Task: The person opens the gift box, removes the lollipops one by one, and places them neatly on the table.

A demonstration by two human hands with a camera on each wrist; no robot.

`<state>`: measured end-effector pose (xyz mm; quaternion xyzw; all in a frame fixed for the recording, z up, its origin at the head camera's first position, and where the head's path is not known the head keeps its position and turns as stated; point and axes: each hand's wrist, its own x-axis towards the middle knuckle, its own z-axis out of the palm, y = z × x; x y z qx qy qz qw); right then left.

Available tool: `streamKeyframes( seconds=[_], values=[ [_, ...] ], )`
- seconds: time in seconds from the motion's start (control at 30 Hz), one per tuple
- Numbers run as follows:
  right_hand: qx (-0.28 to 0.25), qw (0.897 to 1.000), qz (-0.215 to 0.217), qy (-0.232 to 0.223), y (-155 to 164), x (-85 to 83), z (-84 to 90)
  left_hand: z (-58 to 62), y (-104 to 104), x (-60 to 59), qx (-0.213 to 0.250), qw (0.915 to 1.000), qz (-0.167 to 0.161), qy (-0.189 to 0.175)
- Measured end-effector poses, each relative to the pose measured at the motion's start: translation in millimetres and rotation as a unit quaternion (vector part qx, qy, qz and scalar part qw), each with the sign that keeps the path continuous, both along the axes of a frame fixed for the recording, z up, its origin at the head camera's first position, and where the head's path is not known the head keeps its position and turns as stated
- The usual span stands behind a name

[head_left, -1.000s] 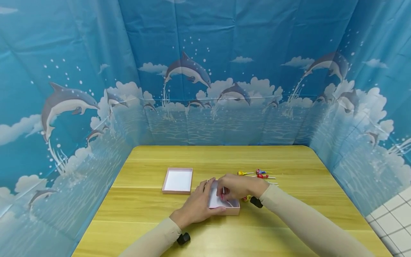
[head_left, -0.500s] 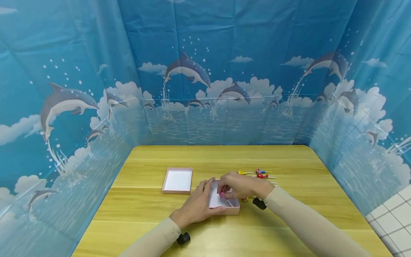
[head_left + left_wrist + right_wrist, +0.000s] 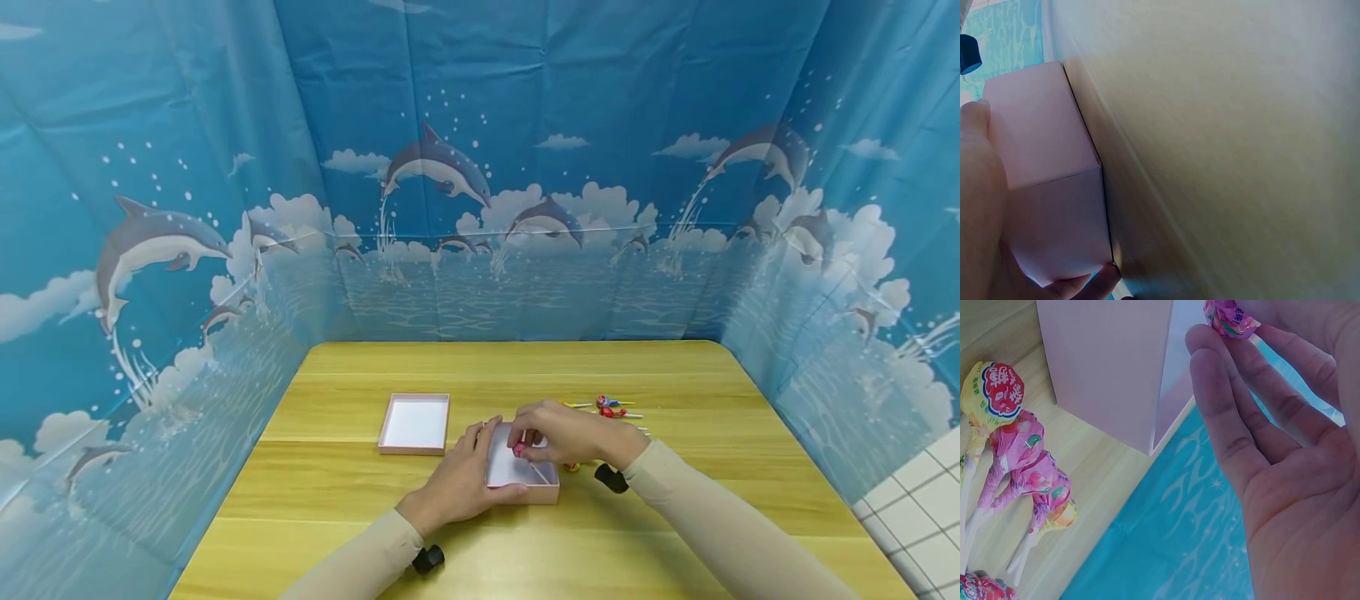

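My left hand [image 3: 465, 483] holds a pale pink box [image 3: 542, 495] from its left side, with the thumb along the front wall and the fingers at the back. In the left wrist view the box's outer walls [image 3: 1041, 131] lie against this hand. My right hand [image 3: 566, 433] pinches a pink-wrapped lollipop [image 3: 518, 450] over the white inside of the box. Its white stick slants down toward the front right corner. In the right wrist view the lollipop's wrapper [image 3: 1229, 319] shows at the fingertips, while its stick is out of sight there.
The box's lid [image 3: 415, 422] lies to the left, white inside up. Right of the box are several wrapped lollipops, among them a red one [image 3: 611, 412], a blue one [image 3: 604, 402] and a yellow one [image 3: 991, 394]. A dolphin-print curtain [image 3: 480, 283] surrounds the wooden table [image 3: 337, 492].
My right hand has shifted slightly right and up, and more of the pink lollipop's head shows. My left hand stays on the box.
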<state>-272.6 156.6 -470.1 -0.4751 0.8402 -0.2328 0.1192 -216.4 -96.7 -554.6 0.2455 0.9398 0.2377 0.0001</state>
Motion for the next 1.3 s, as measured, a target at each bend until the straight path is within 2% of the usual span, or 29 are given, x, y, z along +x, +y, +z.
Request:
streamKeyframes(
  seconds=[0.7,0.9,1.3],
  values=[
    [-0.019,0.999,-0.011,0.029,12,5.0,11.7,-1.9,0,-0.8,-0.001,0.9999,0.002,-0.013],
    [-0.031,0.997,-0.019,0.065,16,4.2,18.8,-1.6,0,-2.8,0.001,0.9999,0.001,-0.013],
    [-0.045,0.995,-0.029,0.089,28,3.1,18.3,-2.0,1,-1.5,0.004,0.9998,0.007,-0.020]
  ],
)
